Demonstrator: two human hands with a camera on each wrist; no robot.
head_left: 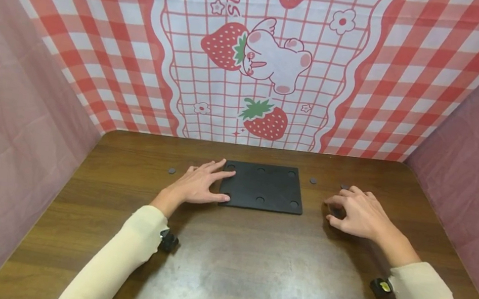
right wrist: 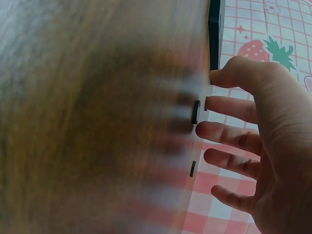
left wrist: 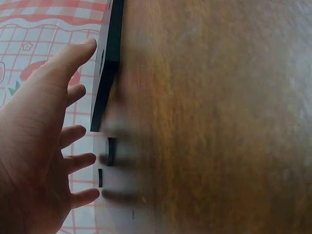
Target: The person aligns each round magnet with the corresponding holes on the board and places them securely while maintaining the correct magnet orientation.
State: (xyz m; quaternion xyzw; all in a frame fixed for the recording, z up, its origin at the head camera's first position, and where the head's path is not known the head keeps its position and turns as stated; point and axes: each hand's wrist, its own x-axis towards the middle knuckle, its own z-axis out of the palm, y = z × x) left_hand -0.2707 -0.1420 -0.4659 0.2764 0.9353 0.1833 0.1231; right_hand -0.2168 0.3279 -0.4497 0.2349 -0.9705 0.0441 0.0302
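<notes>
A flat black rectangular board (head_left: 275, 188) with several round recesses lies on the table. At its left end my left hand (head_left: 203, 184) is spread, thumb and forefinger reaching over the edge; whether they touch cannot be told. Right of the board, my right hand (head_left: 361, 213) hovers low with loosely bent fingers and nothing visibly held. Small dark discs lie about: one disc (head_left: 313, 181) between board and right hand, another disc (head_left: 344, 186) just behind its fingers. Close to the right fingertips stands a nearer disc (right wrist: 196, 112). Left of the left hand is one more disc (head_left: 171, 171).
The brown wooden table (head_left: 242, 262) ends at a red-and-white strawberry cloth (head_left: 273, 72) behind. Pink cloth walls (head_left: 11, 102) rise on both sides. Each sleeve carries a small black wrist device (head_left: 169, 242).
</notes>
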